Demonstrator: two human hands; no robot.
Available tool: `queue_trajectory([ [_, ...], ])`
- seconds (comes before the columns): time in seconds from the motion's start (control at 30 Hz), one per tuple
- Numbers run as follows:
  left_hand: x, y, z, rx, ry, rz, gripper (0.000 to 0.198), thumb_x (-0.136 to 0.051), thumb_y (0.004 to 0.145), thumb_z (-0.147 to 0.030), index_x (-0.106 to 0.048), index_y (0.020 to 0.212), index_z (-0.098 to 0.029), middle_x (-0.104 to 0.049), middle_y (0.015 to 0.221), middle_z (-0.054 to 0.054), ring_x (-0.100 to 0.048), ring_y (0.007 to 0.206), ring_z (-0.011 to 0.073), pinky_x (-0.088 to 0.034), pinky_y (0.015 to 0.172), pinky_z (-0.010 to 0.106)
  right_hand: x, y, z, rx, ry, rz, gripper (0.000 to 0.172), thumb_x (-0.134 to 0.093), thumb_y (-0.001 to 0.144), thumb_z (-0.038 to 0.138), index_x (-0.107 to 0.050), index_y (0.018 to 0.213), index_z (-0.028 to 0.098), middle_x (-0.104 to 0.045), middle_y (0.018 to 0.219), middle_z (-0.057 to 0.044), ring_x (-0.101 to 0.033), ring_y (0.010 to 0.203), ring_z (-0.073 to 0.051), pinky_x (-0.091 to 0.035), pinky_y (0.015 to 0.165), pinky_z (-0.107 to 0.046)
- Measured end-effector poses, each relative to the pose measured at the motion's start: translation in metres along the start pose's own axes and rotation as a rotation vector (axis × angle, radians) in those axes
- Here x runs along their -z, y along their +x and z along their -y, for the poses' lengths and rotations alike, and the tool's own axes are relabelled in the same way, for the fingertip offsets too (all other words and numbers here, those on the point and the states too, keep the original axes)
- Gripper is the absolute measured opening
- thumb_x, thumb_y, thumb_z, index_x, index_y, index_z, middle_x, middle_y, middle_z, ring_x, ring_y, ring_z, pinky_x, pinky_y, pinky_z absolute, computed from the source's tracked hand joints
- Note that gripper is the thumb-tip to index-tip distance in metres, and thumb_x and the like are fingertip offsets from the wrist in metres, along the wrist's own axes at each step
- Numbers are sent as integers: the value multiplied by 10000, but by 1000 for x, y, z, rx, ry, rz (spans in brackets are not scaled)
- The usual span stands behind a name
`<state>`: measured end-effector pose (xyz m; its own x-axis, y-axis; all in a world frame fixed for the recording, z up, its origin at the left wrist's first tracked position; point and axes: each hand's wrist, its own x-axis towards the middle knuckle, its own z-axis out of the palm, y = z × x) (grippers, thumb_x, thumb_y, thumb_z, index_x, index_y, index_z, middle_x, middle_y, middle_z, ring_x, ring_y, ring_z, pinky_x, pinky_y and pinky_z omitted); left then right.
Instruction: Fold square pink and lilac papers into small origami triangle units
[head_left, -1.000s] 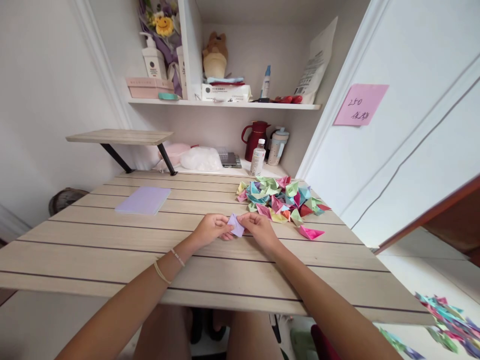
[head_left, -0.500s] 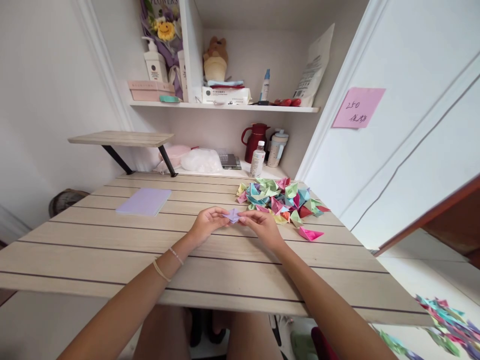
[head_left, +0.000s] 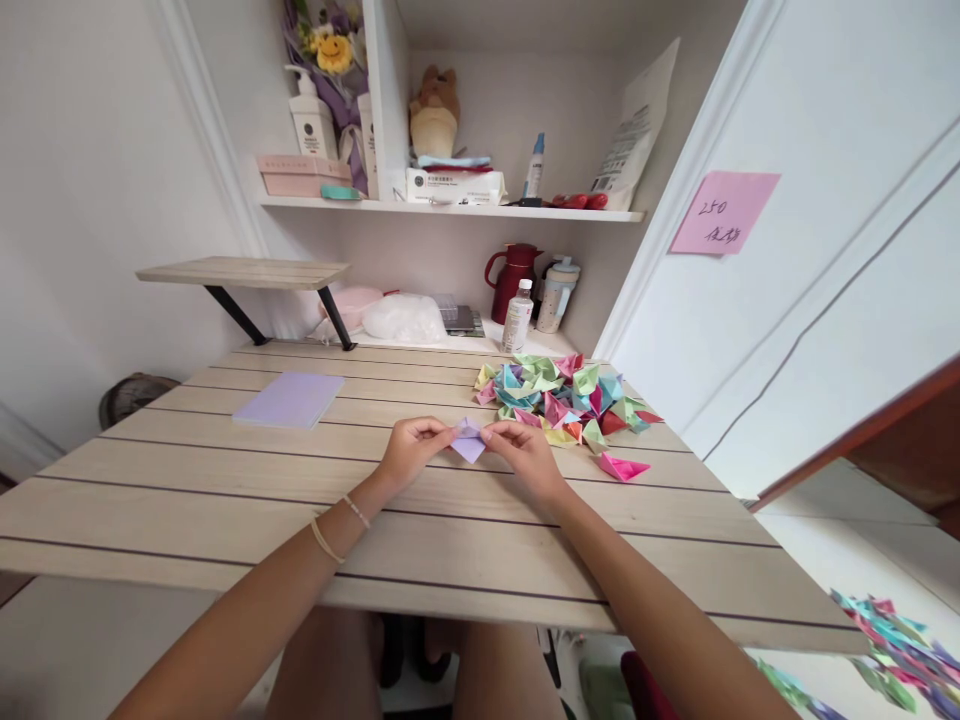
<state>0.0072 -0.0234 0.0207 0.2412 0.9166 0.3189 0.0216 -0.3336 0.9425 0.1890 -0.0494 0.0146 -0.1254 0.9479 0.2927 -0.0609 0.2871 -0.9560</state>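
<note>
A small lilac folded paper piece (head_left: 469, 441) is pinched from both sides just above the wooden table (head_left: 225, 500). My left hand (head_left: 411, 450) grips its left edge with curled fingers. Its right edge is held by my right hand (head_left: 525, 452), fingers closed too. A heap of several coloured folded paper shapes (head_left: 562, 395) lies just behind my right hand. One pink folded shape (head_left: 621, 466) lies apart, to the right of my right hand.
A stack of lilac paper sheets (head_left: 289, 400) lies at the table's left. A low wooden riser shelf (head_left: 240, 272) stands at the back left. A red jug (head_left: 514, 275), a bottle (head_left: 517, 315) and a cup sit behind. More folded shapes (head_left: 892, 640) lie at lower right.
The lilac piece has been turned and reshaped between my fingers, going from a flat diamond to a flatter, partly opened form. Both hands shifted slightly away from me.
</note>
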Motion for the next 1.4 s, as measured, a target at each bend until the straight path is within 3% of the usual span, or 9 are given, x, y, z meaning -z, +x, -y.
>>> queue_trajectory([
  [0.13,-6,-3,-1,8,-86,-11,201,-680,636,-307,-654,735,-133,-667,772,57,-606,732,167,-485,705,274,0,0,-2,11,-48,-35,277,-594,708,453,-635,755,183,-628,728,-43,-564,707,-170,-459,667,-288],
  [0.27,-7,-2,2,72,-169,36,396,-700,619,-270,-618,979,-128,-654,810,60,-609,767,160,-481,743,282,-1,-1,-1,48,-133,-16,260,-570,727,440,-619,732,185,-600,702,-33,-536,671,-155,-442,626,-271],
  [0.37,-6,-1,5,90,-170,59,456,-690,631,-275,-593,1052,-128,-639,761,45,-609,730,148,-485,719,277,-2,-1,-2,54,-140,-32,302,-571,727,430,-617,911,195,-592,681,-18,-537,655,-153,-443,612,-272],
  [0.47,-5,0,8,74,-139,82,386,-684,638,-284,-632,981,-116,-644,795,63,-609,761,159,-483,735,278,-3,-1,-4,42,-130,-44,405,-574,727,417,-583,1064,193,-608,675,-15,-555,661,-162,-451,627,-288],
  [0.63,-4,0,10,83,-103,85,336,-703,612,-294,-645,888,-111,-669,793,81,-618,726,163,-498,708,286,-2,-1,-4,66,-211,2,290,-529,763,407,-671,893,191,-666,842,-57,-585,786,-200,-458,711,-312],
  [0.93,-8,-3,10,144,-117,100,363,-702,607,-323,-656,902,-118,-686,765,73,-634,690,171,-529,650,290,-1,-2,-3,71,-377,-14,267,-521,757,395,-668,799,176,-660,738,-51,-571,671,-176,-440,612,-279],
  [1.07,-8,-3,10,190,-120,108,312,-701,603,-341,-675,827,-125,-693,820,79,-639,693,181,-542,645,309,0,0,-4,3,-291,29,266,-538,738,398,-659,789,167,-645,693,-38,-563,649,-160,-435,593,-264],
  [1.23,-7,-3,10,161,-99,136,263,-679,635,-328,-673,807,-129,-692,809,77,-637,670,172,-536,639,304,3,0,-3,-114,-125,86,293,-597,698,391,-661,848,147,-667,807,-54,-579,687,-151,-442,632,-268],
  [1.4,-6,-6,4,104,35,260,213,-640,680,-319,-678,786,-138,-688,756,68,-628,667,161,-509,626,263,5,-4,-1,-241,-133,218,290,-651,656,378,-688,806,133,-678,782,-65,-580,680,-156,-422,617,-261],
])
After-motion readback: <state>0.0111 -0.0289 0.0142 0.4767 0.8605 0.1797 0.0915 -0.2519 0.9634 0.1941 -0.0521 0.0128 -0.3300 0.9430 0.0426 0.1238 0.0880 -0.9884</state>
